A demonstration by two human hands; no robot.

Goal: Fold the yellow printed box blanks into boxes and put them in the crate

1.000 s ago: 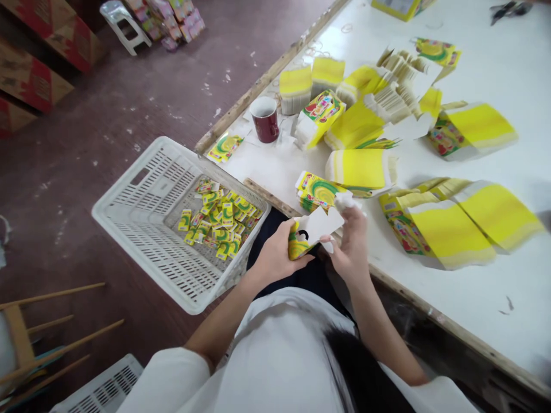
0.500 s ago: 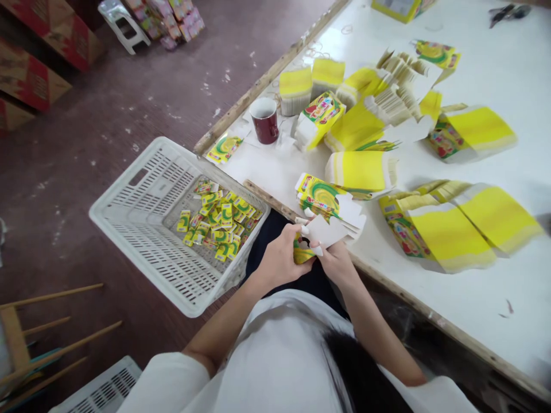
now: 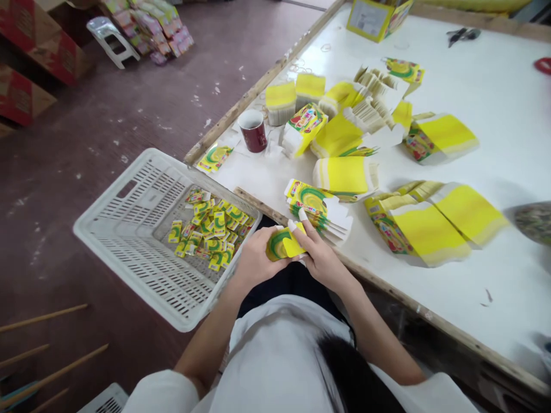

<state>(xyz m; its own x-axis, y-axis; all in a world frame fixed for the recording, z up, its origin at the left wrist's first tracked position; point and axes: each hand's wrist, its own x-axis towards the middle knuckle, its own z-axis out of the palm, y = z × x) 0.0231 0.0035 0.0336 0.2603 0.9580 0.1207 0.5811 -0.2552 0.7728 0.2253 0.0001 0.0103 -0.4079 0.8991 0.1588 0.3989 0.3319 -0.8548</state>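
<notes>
Between my two hands, just off the table's front edge, is a small yellow and green carton (image 3: 278, 245). My left hand (image 3: 257, 255) is closed around its left side. My right hand (image 3: 321, 258) grips the other end, with its fingers on a yellow flap (image 3: 294, 243). Right beyond my fingers lies a stack of flat printed cartons (image 3: 310, 198), their white flaps pointing right. To the left, a white plastic basket (image 3: 129, 229) holds many small yellow and green boxes (image 3: 219, 223).
Several bundles of yellow cartons (image 3: 447, 229) cover the middle of the white table (image 3: 430, 310). A maroon mug (image 3: 253, 135) and a lone flat carton (image 3: 215, 158) are near its left corner. Scissors (image 3: 462, 35) lie far back. A white stool (image 3: 112, 43) stands on the floor.
The carton in my hands has turned: its white flaps faced up earlier, and now a yellow flap and green print show. My right hand's fingers have spread across it. The view has shifted slightly.
</notes>
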